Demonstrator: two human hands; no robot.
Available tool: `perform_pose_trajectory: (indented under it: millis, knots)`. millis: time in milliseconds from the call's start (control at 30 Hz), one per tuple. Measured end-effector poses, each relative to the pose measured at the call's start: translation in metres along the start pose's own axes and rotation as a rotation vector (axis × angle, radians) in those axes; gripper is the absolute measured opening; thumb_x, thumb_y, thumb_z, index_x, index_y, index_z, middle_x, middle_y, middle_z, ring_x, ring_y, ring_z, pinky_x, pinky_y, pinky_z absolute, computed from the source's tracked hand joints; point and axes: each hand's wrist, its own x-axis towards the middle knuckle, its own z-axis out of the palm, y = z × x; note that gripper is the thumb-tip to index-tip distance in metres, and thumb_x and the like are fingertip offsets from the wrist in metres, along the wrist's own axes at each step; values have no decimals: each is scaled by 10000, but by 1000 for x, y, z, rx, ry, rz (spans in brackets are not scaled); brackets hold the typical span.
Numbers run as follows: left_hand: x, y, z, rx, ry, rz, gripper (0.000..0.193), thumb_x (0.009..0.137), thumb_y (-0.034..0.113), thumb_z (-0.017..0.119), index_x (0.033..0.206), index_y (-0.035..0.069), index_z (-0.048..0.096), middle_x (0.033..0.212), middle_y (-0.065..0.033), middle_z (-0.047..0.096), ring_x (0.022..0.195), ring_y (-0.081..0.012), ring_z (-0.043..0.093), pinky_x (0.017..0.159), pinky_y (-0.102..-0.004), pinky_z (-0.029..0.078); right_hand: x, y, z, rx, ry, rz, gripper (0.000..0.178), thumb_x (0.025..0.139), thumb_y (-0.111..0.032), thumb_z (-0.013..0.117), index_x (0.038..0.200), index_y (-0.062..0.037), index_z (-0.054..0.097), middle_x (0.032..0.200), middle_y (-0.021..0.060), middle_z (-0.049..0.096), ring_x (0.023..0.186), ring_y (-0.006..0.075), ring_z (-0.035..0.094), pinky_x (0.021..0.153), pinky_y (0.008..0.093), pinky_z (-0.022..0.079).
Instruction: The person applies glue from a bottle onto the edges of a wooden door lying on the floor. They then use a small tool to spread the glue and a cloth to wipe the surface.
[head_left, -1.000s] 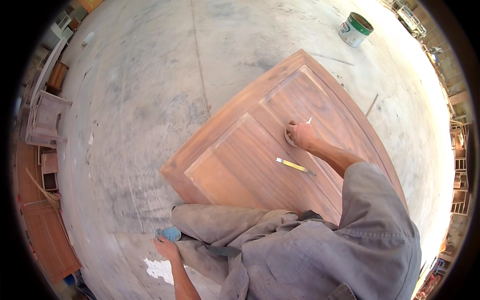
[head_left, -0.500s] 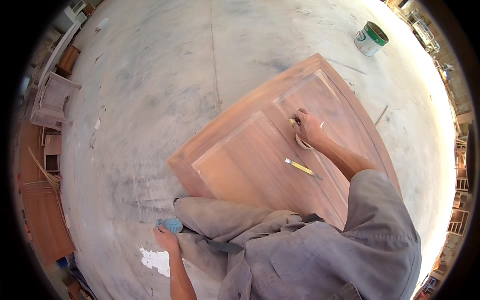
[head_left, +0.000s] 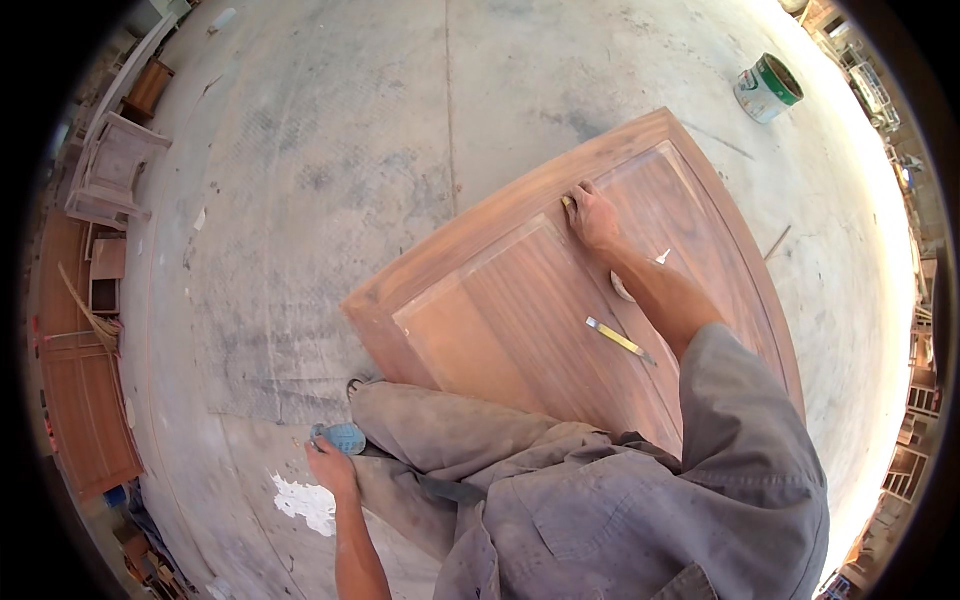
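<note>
A brown wooden panel (head_left: 510,290), with recessed fields and raised frame strips, lies in front of my bent legs. My right hand (head_left: 594,218) is closed over its far frame strip, pinching a small yellowish piece (head_left: 567,202) whose kind is mostly hidden by the fingers. Beneath my right forearm, a pale round container (head_left: 622,287) is partly covered, with a white tip showing on the forearm's other side. A yellow utility knife (head_left: 620,341) rests on the panel nearer to me. Low at the left, my left hand (head_left: 330,466) grips a blue can (head_left: 342,438) beside my leg.
A white and green bucket (head_left: 768,88) stands on the concrete floor at the far right, with a thin stick (head_left: 778,242) closer in. White dried patches (head_left: 305,504) mark the floor by my left arm. Wooden furniture (head_left: 85,370) and a straw broom (head_left: 95,318) line the left side.
My right hand has moved away from me across the panel, from beside the round container to the far frame strip. My left hand keeps hold of the blue can. The view has shifted slightly.
</note>
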Motion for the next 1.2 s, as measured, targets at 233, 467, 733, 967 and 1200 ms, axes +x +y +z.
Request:
perform_pose_trajectory:
  millis: [233,467,733,967,1200]
  knots:
    - [4,-3,2,14,9,8,523,1070,338,459,1307,-110,586,1212,-362,655,1120,-517,630,957,-536,485,-38,-10,-10,-275,-114,-156,474,939,-162,580,1413,-166,599,1296,146,604,1314,335,525,1003,455,481]
    - [7,10,0,52,-50,-11,561,1070,351,458,1356,-121,561,1257,-368,642,1164,-512,623,994,-523,487,-39,-4,-2,-367,-48,-117,660,915,-116,538,1566,-182,450,1544,193,442,1445,403,384,1127,508,343]
    - [9,-10,7,94,13,31,579,1071,359,455,1357,-134,558,1289,-368,627,1203,-510,601,1032,-514,463,-35,-4,6,-431,-97,-95,621,986,-169,482,1601,-172,391,1686,181,295,1562,410,248,1244,593,223]
    - [6,14,-11,43,-116,-78,586,1067,355,465,1359,-145,555,1328,-369,608,1252,-493,580,1066,-491,450,-45,-12,7,-334,-206,7,671,970,-142,493,1625,-175,352,1694,208,272,1579,429,198,1277,598,124]
    - [8,4,1,46,-61,-27,573,1064,356,466,1364,-122,565,1328,-351,616,1232,-491,591,1040,-509,463,-39,-5,14,-293,-82,7,686,955,-128,517,1621,-172,359,1697,250,228,1579,456,173,1281,602,85]
